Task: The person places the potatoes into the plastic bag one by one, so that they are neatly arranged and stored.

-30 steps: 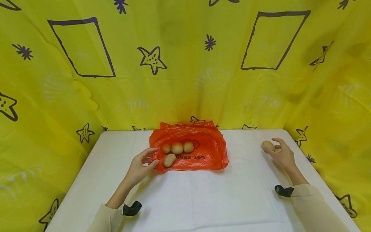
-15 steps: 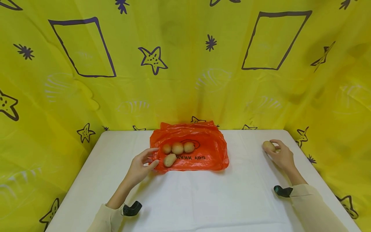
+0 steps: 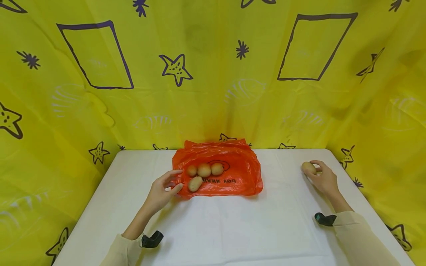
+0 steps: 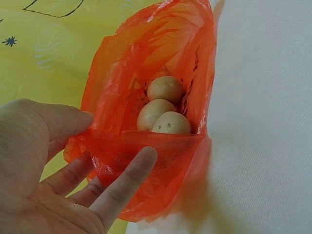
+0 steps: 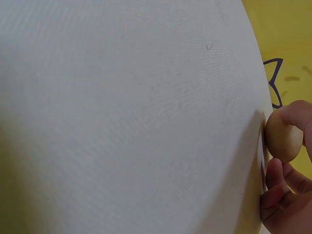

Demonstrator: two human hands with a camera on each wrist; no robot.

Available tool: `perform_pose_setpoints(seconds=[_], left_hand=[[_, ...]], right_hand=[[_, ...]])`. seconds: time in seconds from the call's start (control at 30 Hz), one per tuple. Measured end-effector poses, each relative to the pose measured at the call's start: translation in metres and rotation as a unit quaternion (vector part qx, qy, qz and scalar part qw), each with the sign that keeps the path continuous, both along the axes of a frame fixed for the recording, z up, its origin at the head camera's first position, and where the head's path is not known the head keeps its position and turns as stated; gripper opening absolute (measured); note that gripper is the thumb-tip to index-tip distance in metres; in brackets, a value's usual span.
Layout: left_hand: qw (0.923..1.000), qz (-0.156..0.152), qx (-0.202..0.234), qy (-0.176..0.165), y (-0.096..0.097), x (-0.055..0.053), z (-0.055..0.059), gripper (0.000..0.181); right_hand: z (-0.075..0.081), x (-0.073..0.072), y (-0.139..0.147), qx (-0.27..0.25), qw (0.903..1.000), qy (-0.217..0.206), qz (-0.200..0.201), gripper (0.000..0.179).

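Observation:
Potatoes lie inside an open red plastic bag (image 3: 244, 184) at the back middle of the table. A knobbly potato (image 3: 195, 183) sits in front of a row with another potato (image 3: 204, 170). My left hand (image 3: 163, 192) is at the bag's left edge, thumb and forefinger spread apart; in the left wrist view its fingertips (image 4: 145, 157) touch the bag's folded rim. Off to the right, my right hand (image 3: 326, 181) holds a single potato (image 3: 308, 168) between thumb and fingers. The right wrist view shows this potato (image 5: 282, 137) at its right side.
A white cloth (image 3: 233, 229) covers the table. Yellow curtain (image 3: 213, 111) with drawn starfish and fish hangs close behind the table and along both sides. Black wrist cameras (image 3: 152, 239) stick out from the sleeves.
Almost nothing moves. The right hand's fingers settle slightly around the potato; the left hand and the bag stay where they were.

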State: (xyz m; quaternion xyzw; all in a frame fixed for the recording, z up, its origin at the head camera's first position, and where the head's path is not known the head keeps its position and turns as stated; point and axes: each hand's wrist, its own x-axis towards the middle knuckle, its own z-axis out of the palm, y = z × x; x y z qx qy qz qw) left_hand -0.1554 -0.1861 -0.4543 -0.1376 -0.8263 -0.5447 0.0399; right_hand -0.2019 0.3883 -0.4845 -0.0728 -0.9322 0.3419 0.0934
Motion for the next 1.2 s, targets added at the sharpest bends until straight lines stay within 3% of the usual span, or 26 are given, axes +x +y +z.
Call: perform_pose_setpoints(seconds=[0.4, 0.57, 0.97, 1.2], left_hand=[[0.9998, 0.003, -0.015, 0.012, 0.000, 0.000, 0.002, 0.044], [0.9999, 0.004, -0.013, 0.000, 0.000, 0.000, 0.001, 0.044], [0.9998, 0.007, -0.019, 0.004, -0.001, 0.001, 0.001, 0.044], [0.9998, -0.001, -0.012, 0.019, -0.001, 0.001, 0.004, 0.044]], right_hand=[[0.000, 0.002, 0.003, 0.012, 0.9998, 0.007, 0.016, 0.050], [0.002, 0.006, 0.003, 0.015, 0.9995, 0.005, 0.027, 0.051], [0.020, 0.019, -0.009, 0.041, 0.9958, 0.050, 0.066, 0.046], [0.032, 0.026, -0.021, 0.041, 0.9900, 0.100, 0.091, 0.044]])
